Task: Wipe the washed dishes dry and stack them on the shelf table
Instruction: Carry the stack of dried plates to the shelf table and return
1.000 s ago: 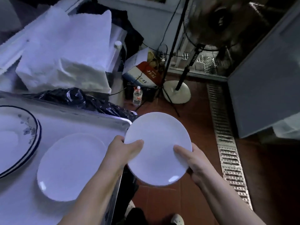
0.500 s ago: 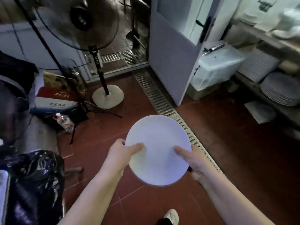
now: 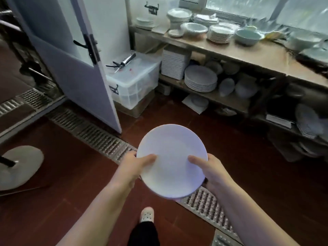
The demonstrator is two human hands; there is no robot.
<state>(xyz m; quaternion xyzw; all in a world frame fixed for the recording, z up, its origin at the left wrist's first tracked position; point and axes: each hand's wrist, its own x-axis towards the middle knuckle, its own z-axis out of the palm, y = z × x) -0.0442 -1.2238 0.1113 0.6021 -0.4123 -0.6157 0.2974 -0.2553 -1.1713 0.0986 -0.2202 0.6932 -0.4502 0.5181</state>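
Floor grate (image 3: 99, 137) before shelf table (image 3: 248, 54); plate (image 3: 171, 157) gripped by left hand (image 3: 134, 167), right hand (image 3: 211, 172).

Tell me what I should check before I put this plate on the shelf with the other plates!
1. Grip: the left hand and the right hand hold the plate at opposite rims, thumbs on top: ok.
2. Plate wiped dry: cannot tell.
3. A place for it: a stack of round plates sits on the lower level of the shelf table: ok.
4. Near enough to set it down: the shelf table stands across the floor, out of reach: not ok.
5. Footing: the drain grate runs close by the shoe; whether it is wet or dry: cannot tell.
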